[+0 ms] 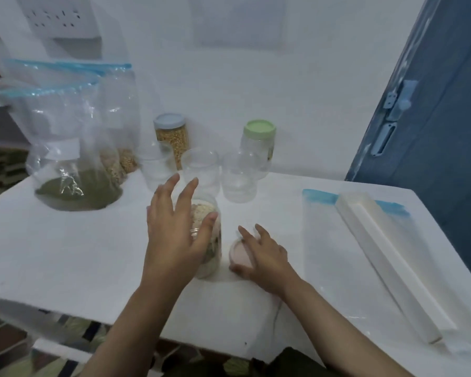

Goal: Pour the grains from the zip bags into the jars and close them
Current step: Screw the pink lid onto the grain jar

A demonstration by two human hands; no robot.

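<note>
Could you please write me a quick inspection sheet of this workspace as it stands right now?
Surface: white table, no spills seen.
Job's things: open jar of pale grains in front; pink lid beside it on the table; three empty jars behind; grain-filled jar with grey lid; empty jar with green lid; zip bags at left, front one holding green grains.
Clutter: flat empty zip bag at right, with a long white box lying on it.
Hands: left hand open against the jar; right hand on the pink lid.
Cables: nothing seen.
Surroundings: white wall, socket panel, blue door.
</note>
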